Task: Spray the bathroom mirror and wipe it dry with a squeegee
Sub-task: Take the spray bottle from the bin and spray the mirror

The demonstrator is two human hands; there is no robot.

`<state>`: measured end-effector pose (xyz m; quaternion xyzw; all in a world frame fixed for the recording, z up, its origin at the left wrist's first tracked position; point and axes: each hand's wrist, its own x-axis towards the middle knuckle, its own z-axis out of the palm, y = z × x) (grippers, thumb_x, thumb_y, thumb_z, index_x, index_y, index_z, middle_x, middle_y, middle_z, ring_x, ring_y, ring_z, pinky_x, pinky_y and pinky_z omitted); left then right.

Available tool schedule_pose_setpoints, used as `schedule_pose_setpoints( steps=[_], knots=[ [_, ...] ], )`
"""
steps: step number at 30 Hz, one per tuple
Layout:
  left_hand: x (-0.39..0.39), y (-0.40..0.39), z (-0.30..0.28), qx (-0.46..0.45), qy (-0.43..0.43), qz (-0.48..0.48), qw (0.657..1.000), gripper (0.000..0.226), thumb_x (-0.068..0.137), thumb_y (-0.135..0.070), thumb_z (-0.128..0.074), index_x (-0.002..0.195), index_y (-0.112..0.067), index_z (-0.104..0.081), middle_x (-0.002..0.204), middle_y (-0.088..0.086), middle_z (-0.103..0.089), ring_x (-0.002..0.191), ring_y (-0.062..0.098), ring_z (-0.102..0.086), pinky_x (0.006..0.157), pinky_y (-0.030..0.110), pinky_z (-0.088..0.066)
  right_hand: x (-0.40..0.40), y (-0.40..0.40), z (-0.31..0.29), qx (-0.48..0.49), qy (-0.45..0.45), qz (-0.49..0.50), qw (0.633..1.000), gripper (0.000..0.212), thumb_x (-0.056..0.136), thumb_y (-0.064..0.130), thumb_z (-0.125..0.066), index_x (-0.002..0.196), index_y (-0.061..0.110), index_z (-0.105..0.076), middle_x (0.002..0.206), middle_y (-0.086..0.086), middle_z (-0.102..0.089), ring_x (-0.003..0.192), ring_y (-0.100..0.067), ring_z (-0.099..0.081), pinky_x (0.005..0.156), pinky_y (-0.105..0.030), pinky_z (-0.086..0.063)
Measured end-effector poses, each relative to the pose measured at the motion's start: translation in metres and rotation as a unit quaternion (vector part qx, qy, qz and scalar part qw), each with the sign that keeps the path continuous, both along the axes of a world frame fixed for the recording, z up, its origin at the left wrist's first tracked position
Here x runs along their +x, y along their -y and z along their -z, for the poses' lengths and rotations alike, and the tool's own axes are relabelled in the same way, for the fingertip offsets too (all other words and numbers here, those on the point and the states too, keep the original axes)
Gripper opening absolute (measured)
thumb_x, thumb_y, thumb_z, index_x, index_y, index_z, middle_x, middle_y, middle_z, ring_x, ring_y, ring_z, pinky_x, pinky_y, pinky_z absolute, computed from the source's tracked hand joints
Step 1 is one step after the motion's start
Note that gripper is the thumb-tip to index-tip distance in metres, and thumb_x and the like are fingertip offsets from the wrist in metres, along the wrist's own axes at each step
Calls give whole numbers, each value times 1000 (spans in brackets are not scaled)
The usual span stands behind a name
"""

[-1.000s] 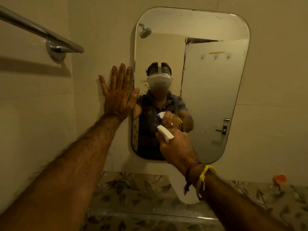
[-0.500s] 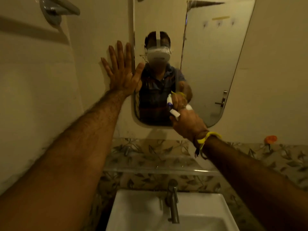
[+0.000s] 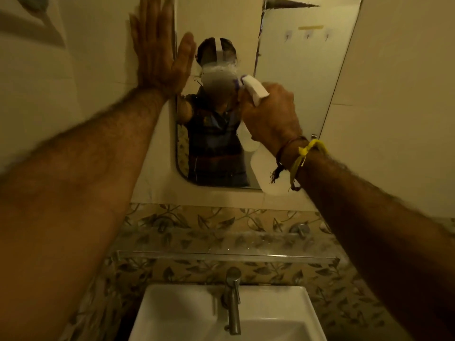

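Note:
The wall mirror [image 3: 295,89] fills the upper middle, and its top edge is out of frame. A misty patch of spray [image 3: 219,75] clouds the glass just left of the nozzle. My right hand [image 3: 270,114] grips a white spray bottle [image 3: 254,88], whose purple-tipped head points left at the glass. The bottle's body hangs below my fist, partly hidden by my wrist. My left hand [image 3: 157,52] presses flat on the wall at the mirror's left edge, fingers straight and pointing up. No squeegee is in view.
A glass shelf [image 3: 226,252] runs across the leaf-patterned tile band below the mirror. Under it sits a white basin [image 3: 177,316] with a metal tap [image 3: 232,299]. Plain tiled wall lies on both sides of the mirror.
My right hand has risen with the bottle toward the mirror's middle, and a misty patch has appeared on the glass. The view has tilted down, showing more of the basin. My left hand stays planted.

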<state>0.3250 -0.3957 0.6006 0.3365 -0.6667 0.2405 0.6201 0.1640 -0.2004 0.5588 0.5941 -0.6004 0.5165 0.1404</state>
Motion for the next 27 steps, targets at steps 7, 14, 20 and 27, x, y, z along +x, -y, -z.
schedule_pose_setpoints(
  steps=[7, 14, 20, 27],
  knots=[
    [-4, 23, 12, -65, -9, -6, 998, 84, 99, -67, -28, 161, -11, -23, 168, 18, -20, 156, 40, -14, 125, 60, -4, -11, 11, -35, -78, 57, -32, 995, 26, 92, 40, -64, 100, 15, -68, 81, 2, -68, 67, -14, -68, 54, -25, -59],
    [-3, 19, 10, -30, 24, -36, 999, 85, 96, -74, -25, 163, -22, -12, 170, 17, -11, 157, 38, -8, 124, 63, -4, -8, 18, -82, -131, 77, -45, 987, 19, 92, 38, -64, 98, 20, -63, 73, 15, -56, 62, -2, -59, 53, -16, -51],
    [-1, 21, 10, -21, 57, -64, 996, 87, 96, -78, -24, 164, -26, -8, 170, 20, -8, 156, 44, -5, 122, 66, -4, -28, 7, -90, -158, 134, 0, 978, 34, 93, 36, -63, 70, 32, -38, 70, 18, -49, 61, 1, -52, 52, -12, -43],
    [-5, 20, 9, -4, 48, -58, 997, 87, 94, -79, -28, 162, -36, 5, 169, 21, -6, 155, 46, -5, 120, 66, -2, -78, -8, -82, -183, 194, 105, 958, 27, 90, 42, -63, 72, 29, -48, 68, 17, -52, 67, -9, -61, 60, -22, -51]
  ],
)
